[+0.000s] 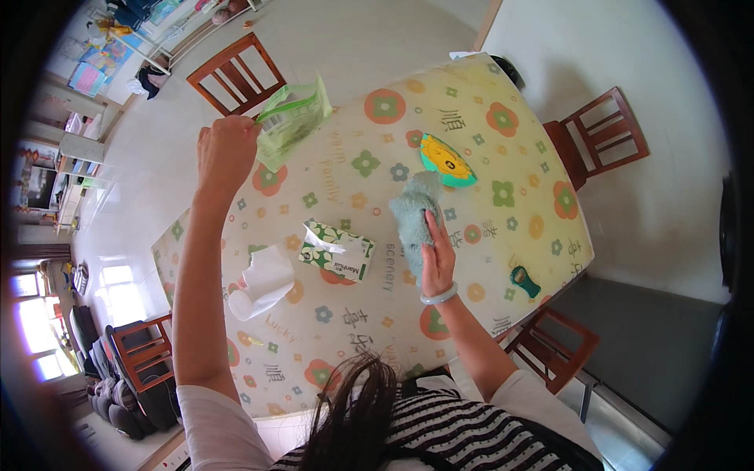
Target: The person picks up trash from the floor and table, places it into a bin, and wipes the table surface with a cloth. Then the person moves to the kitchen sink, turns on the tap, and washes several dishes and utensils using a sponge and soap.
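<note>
My left hand [227, 153] grips the top edge of a translucent green zip bag [294, 120], raised over the table's far left edge. My right hand [437, 253] is on a pale green fluffy cloth [417, 218] over the patterned tablecloth [365, 194]; the fingers lie along its right side, and a bangle is on the wrist. Just beyond the cloth lies a yellow and teal flower-patterned object [447, 162]. A green and white tissue pack [337, 250] lies between my arms, with a white paper roll [265, 282] to its left.
A small dark green object [524, 281] lies near the table's right edge. Wooden chairs stand at the far left [235, 76], right [607, 135], near right [554, 347] and near left [141, 350]. A wall [665, 235] rises beyond the right side.
</note>
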`<action>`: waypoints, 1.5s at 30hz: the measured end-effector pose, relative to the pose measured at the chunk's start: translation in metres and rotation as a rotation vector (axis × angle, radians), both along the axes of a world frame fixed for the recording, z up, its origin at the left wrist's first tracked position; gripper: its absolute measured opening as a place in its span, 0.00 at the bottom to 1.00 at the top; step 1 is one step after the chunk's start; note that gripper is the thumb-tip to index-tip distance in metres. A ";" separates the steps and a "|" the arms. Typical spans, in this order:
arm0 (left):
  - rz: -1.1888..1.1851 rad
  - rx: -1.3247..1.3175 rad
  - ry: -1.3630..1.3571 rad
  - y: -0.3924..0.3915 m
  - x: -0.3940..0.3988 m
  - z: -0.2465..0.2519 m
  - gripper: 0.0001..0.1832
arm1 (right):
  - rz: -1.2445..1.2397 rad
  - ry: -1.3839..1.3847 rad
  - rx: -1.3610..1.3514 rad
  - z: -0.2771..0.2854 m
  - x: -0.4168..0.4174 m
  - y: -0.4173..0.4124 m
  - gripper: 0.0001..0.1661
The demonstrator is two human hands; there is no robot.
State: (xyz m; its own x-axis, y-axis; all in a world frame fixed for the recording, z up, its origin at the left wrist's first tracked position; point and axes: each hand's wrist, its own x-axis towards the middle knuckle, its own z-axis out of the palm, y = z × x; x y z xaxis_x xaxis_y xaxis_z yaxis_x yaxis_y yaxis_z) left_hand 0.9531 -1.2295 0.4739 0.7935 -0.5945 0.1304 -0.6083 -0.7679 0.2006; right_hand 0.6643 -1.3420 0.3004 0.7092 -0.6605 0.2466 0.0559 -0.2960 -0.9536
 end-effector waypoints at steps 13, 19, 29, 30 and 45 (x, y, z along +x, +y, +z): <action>-0.102 -0.447 0.519 0.024 0.014 0.005 0.10 | -0.020 0.007 0.264 -0.008 0.008 0.007 0.26; -0.022 -0.842 0.873 0.019 -0.014 0.002 0.13 | -0.047 -0.150 0.331 0.018 0.002 0.006 0.26; -0.064 -1.081 1.563 -0.018 -0.148 -0.027 0.12 | -0.008 -0.518 0.670 0.103 0.033 0.020 0.31; -0.109 -1.129 1.624 -0.022 -0.162 -0.027 0.12 | 0.012 -0.566 0.788 0.103 0.032 0.020 0.30; -0.005 -1.499 1.674 0.099 -0.218 -0.036 0.09 | 0.088 -0.196 0.598 0.037 0.016 -0.009 0.28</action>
State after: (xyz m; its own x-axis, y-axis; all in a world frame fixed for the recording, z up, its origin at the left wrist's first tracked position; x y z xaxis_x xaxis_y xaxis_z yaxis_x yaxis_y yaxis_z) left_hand 0.7350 -1.1309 0.4377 0.6329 -0.7393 -0.2299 0.6770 0.3843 0.6277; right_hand 0.6803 -1.3510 0.3377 0.7464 -0.6653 -0.0159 0.2459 0.2979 -0.9224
